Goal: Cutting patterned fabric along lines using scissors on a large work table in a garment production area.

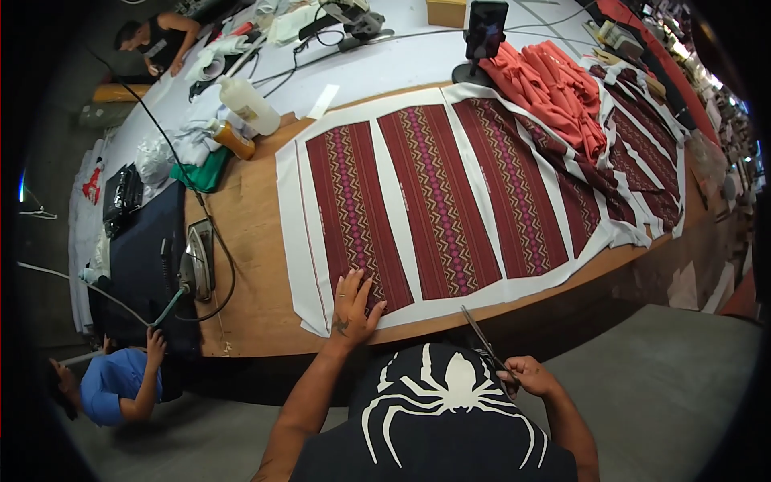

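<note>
A white cloth [291, 201] printed with long maroon panels is spread on the wooden table. Yellow and pink zigzag bands run down the panels. My left hand [353, 309] lies flat on the cloth's near left corner, fingers spread over the lower end of the leftmost panel. At the table's front edge, my right hand [527, 376] is closed round the handles of long scissors [479, 330]. The blades point up and left, their tip by the cloth's near border. Whether the tip touches the cloth, I cannot tell. On the right the cloth is bunched in folds.
Coral fabric [546, 92] is heaped at the far right beside a phone [486, 30] on a stand. An iron [199, 261] with a cord rests at left. Bottles [249, 106] stand behind it. One person [124, 386] is at lower left, another [165, 44] at far left.
</note>
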A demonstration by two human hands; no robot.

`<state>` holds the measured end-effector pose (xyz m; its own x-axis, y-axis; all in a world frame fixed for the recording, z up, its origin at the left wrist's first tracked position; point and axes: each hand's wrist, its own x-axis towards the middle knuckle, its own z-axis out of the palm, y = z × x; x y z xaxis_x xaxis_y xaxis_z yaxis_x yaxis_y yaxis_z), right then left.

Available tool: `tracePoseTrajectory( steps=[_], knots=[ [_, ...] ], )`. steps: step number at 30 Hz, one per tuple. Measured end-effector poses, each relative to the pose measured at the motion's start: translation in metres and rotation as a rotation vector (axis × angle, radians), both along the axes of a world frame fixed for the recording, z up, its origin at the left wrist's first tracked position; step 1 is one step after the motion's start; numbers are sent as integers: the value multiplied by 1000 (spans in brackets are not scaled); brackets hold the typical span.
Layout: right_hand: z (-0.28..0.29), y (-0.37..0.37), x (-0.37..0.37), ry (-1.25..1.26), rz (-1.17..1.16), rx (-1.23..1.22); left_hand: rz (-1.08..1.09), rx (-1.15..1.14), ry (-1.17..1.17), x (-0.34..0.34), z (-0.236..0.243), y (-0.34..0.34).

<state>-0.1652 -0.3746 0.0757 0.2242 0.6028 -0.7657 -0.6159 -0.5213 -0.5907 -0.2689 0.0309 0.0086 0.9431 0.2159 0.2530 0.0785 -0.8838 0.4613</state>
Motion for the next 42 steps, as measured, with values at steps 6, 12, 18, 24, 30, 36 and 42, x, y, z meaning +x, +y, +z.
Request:
tracePoseTrajectory(
  steps=[6, 12, 18, 24, 30, 36, 42],
  knots=[
    [5, 7, -21, 67, 24, 47, 12, -29, -39, -5, 1, 0],
    [-3, 5, -32, 115, -55, 94, 9, -14, -101, -7, -3, 1],
    [-10, 3, -32, 252, -113, 113, 18, 10, -124, -7, -3, -7],
    [-25, 12, -38, 405, -233, 256, 18, 21, -123, -4, 1, -5],
    [-26, 44, -48, 237, -153, 188, -21, -9, -79, -6, -2, -4],
    [-28, 73, -75, -57, -41, 68, -136, -10, -10, 8, 9, -9],
    [-29, 90, -92, -63, -147, 39, -223, -21, 42, 9, -3, -7]
  ],
)
